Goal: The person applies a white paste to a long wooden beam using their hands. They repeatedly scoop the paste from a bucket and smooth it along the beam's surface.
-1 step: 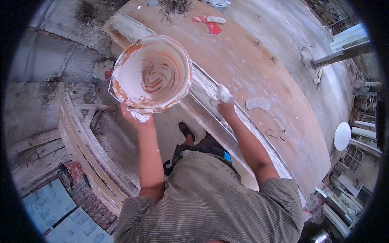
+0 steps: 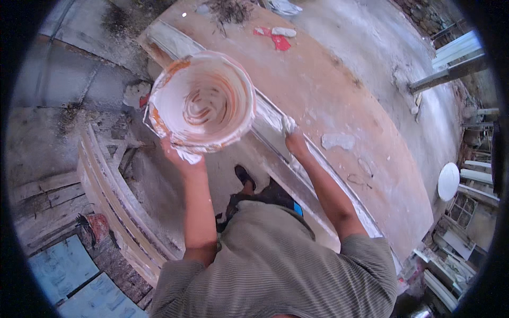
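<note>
My left hand (image 2: 182, 158) grips the lower left rim of a bucket (image 2: 241, 74), its fingers smeared with white paste. The bucket is tilted so its mouth faces up toward me. Wet white plaster (image 2: 175, 114) coats its inside wall, with orange streaks showing through and swirl marks at the bottom. My right hand (image 2: 291, 132) is coated in white plaster and lies at a long moulding strip (image 2: 270, 117) along the table's near edge. White plaster covers that strip. The right fingers are blurred and coated, so their pose cannot be read.
The big brownish table (image 2: 328, 90) carries a flat white plaster piece (image 2: 338, 140), a red scrap (image 2: 281, 42), thin wire loops (image 2: 359, 181) and a dark tangle of fibres (image 2: 230, 10). A curved wooden frame (image 2: 114, 204) stands to my left. A white disc (image 2: 448, 181) is far right.
The bucket has shifted slightly right and down in the picture, with my left hand still on it. My right hand has moved a little to the left along the strip.
</note>
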